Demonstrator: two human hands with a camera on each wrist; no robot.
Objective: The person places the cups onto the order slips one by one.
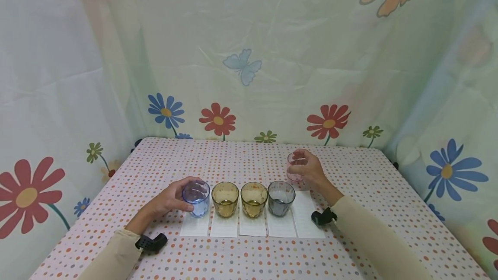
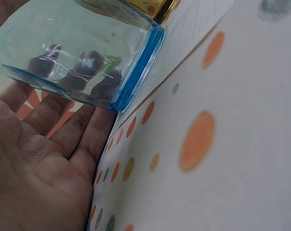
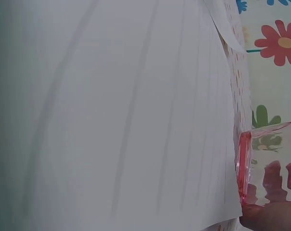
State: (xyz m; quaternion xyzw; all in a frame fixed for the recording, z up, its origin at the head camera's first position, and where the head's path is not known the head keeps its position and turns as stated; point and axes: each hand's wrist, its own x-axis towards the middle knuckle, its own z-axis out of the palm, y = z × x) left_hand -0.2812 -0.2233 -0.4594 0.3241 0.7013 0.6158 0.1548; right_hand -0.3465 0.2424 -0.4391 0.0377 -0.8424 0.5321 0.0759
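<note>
My left hand [image 1: 170, 198] holds a clear blue glass [image 1: 197, 202], its thumb in front and its fingers round the far side. The glass stands upright at the left end of a row. In the left wrist view, fingertips show through the wall of this blue glass [image 2: 102, 62]. Behind the row's right end, my right hand [image 1: 310, 170] grips a clear pink glass [image 1: 294, 177] from the right side. The right wrist view catches only the base and lower wall of the pink glass [image 3: 244, 163], with fingers seen through it.
Two amber glasses [image 1: 225, 202] [image 1: 254, 202] and a grey glass [image 1: 281, 200] stand between the hands. White lined paper sheets [image 1: 311, 224] lie side by side under the row. A dotted cloth [image 1: 241, 258] covers the table, with a flowered curtain [image 1: 272, 25] around it.
</note>
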